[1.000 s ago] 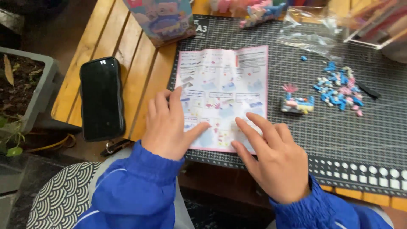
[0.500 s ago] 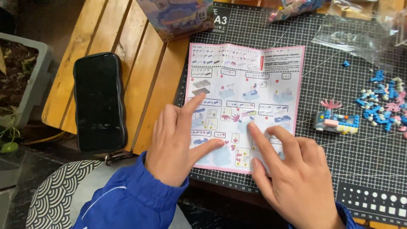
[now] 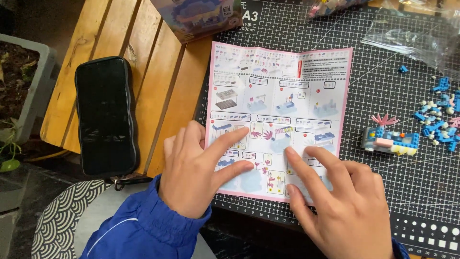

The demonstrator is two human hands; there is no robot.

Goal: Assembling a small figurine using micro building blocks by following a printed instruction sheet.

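Note:
A pink-edged instruction sheet (image 3: 280, 96) lies unfolded on a dark gridded cutting mat (image 3: 383, 105). My left hand (image 3: 199, 170) rests on the sheet's lower left part, its index finger stretched out over one of the printed steps. My right hand (image 3: 342, 201) lies flat on the lower right part, fingers spread and pointing up-left. Neither hand holds anything. To the right of the sheet sits a small, partly built model of blue, pink and yellow bricks (image 3: 389, 139).
Loose small bricks (image 3: 443, 108) are scattered at the right edge, under a clear plastic bag (image 3: 417, 41). A black pouch (image 3: 105, 115) lies on the wooden slat table (image 3: 148, 62). A printed box (image 3: 201, 17) stands at the top. A planter (image 3: 19, 91) is at left.
The view has shifted and closed in, so sheet and hands appear larger and more central. Both hands have stayed on the sheet's lower edge, the left index finger stretching further right across it.

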